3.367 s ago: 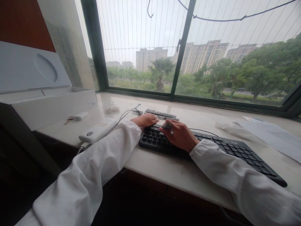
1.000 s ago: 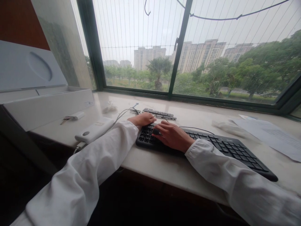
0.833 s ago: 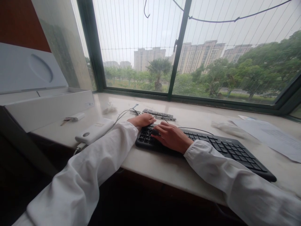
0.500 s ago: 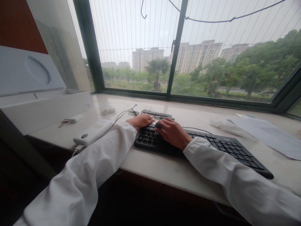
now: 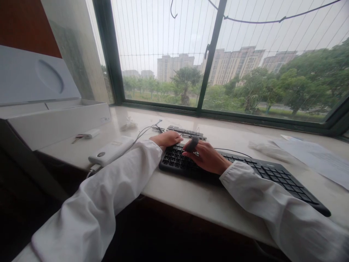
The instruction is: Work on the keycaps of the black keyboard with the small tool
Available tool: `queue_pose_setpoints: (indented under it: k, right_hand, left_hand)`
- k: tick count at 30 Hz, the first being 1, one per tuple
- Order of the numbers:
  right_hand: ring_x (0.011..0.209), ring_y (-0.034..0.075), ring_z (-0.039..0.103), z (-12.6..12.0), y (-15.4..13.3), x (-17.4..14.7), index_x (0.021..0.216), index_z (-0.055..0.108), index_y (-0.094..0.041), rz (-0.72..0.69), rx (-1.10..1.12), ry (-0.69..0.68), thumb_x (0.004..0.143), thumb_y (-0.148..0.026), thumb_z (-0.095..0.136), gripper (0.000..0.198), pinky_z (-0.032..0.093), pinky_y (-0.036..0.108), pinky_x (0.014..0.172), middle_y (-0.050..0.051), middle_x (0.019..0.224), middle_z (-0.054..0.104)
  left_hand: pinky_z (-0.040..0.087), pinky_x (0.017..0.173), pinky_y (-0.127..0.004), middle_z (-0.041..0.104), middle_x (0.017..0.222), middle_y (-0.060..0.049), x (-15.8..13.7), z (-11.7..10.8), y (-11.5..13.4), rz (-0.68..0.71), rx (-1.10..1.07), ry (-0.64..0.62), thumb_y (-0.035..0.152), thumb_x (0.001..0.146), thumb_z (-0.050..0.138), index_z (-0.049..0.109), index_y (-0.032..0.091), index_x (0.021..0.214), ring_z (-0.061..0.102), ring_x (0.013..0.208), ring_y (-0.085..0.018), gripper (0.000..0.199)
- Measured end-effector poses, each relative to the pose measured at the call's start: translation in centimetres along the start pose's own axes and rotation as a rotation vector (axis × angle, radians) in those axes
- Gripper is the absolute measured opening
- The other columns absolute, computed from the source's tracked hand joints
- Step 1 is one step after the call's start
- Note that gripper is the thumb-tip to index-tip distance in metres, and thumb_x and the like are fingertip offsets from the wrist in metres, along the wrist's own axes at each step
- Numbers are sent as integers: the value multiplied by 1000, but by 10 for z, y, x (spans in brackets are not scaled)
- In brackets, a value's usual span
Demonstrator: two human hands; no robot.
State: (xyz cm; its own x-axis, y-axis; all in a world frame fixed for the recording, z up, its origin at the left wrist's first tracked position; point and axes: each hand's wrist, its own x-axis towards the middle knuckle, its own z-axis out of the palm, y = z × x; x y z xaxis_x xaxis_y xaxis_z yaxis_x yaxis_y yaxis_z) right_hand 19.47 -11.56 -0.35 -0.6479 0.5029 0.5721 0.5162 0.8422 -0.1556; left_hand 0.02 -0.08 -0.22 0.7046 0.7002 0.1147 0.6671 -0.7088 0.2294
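Pinching one small dark keycap [image 5: 192, 144], right hand [image 5: 207, 157] hovers over one black plastic keyboard [image 5: 245, 174]; left hand [image 5: 167, 138] rests flat, fingers together.

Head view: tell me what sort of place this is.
Probably a room in an upper-floor flat or office: a stone window ledge serves as a desk, holding a black keyboard and power bank, with a barred window overlooking treetops and tower blocks.

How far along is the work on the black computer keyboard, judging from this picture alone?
Done: a dark strip of key-like pieces lies on the pale stone sill behind the black computer keyboard. In hand: the right hand pinches a small dark piece above the keyboard's left end, while the left hand rests at its far corner. Left: nearly all visible keys sit in place.
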Motion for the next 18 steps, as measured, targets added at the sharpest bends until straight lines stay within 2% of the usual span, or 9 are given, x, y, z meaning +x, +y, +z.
queue_pose_setpoints:
  k: [10,18]
  right_hand:
    - [86,21,60,0,0,-1,99,61,-17,-46,-21,-35,93,-35,55,20,50,34,79,8,90,66]
    - [77,17,62,0,2,-2,98,62,-18,42,47,52,92,-35,57,19,50,29,73,5,89,67]
  left_hand:
    - [39,70,-26,70,85,-7,0,1,-2,5,6,14,42,95,38,70,15,82,58,75,-17,43]
    - [38,68,-25,69,82,-6,0,0,-1,4,9,7,40,95,40,69,15,81,56,72,-15,41]
